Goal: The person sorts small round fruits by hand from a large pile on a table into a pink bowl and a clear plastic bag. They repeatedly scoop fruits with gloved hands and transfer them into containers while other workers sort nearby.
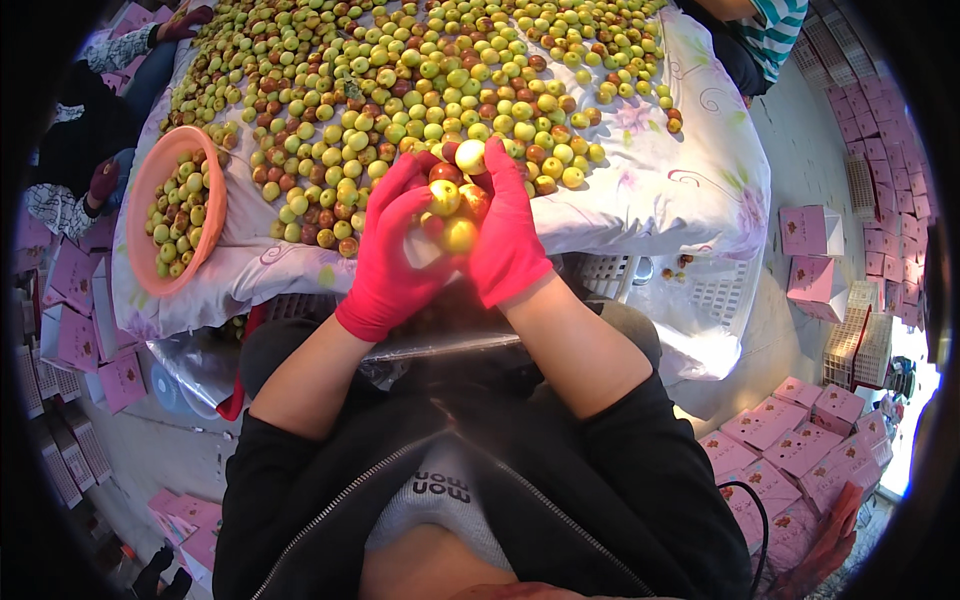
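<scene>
Both of my hands wear bright pink-red fabric gloves. My left hand (394, 244) and my right hand (510, 225) are cupped together above the near edge of the table, holding several jujubes (445, 196) between them. These fruits are green-yellow to reddish brown. One pale jujube (471, 157) sits at the top beside my right fingertips. Beyond my hands a broad layer of loose jujubes (352, 139) covers much of the flowered cloth (637, 214). Below my hands, at my lap, a dark area with a shiny plastic edge (442, 346) is partly hidden and blurred.
An orange plastic basin (135, 217) of jujubes leans at the table's left edge. White plastic crates (607, 274) stand under the table. Pink cartons (795, 450) lie on the floor both sides. One person (90, 127) sits left; another person's striped sleeve (776, 34) shows far right.
</scene>
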`<state>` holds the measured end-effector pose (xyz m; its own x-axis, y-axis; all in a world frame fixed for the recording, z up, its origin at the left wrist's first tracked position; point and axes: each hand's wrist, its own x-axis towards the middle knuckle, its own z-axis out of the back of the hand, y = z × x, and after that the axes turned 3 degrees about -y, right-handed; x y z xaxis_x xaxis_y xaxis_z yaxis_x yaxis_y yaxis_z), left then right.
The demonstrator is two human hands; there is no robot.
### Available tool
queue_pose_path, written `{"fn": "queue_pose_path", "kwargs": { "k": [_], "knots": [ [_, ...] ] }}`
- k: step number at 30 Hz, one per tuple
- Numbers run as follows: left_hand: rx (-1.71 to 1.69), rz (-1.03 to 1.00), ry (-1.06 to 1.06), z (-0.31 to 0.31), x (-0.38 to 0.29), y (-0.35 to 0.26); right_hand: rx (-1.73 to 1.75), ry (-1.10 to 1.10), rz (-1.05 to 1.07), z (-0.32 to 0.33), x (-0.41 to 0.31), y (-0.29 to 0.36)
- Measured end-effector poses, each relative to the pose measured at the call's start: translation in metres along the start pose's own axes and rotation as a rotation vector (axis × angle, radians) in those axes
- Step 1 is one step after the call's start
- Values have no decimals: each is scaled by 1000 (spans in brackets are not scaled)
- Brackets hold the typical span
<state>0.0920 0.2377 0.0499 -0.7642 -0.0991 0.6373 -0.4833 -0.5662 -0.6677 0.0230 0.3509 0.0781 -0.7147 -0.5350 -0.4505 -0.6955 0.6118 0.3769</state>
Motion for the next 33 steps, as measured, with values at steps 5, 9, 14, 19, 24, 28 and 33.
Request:
{"fn": "queue_pose_path", "kwargs": {
  "k": [5,9,14,19,24,28,33],
  "knots": [
    [78,-8,-87,-7,-18,-43,96,163,15,1,-43,15],
    [-21,-63,45,-14,-29,-74,179,433,90,35,-103,66],
    [108,2,347,-27,-59,-93,12,303,457,179,-230,135],
    [122,161,469,-42,-93,-85,76,-581,454,360,-300,96],
    [179,170,565,-46,-113,-77,-57,-1131,309,469,-300,9],
    [220,186,627,-40,-122,-78,-378,-1101,257,497,-298,4],
    [289,222,629,-27,-140,-63,-1,-1042,412,508,-337,37]
  ]
}}
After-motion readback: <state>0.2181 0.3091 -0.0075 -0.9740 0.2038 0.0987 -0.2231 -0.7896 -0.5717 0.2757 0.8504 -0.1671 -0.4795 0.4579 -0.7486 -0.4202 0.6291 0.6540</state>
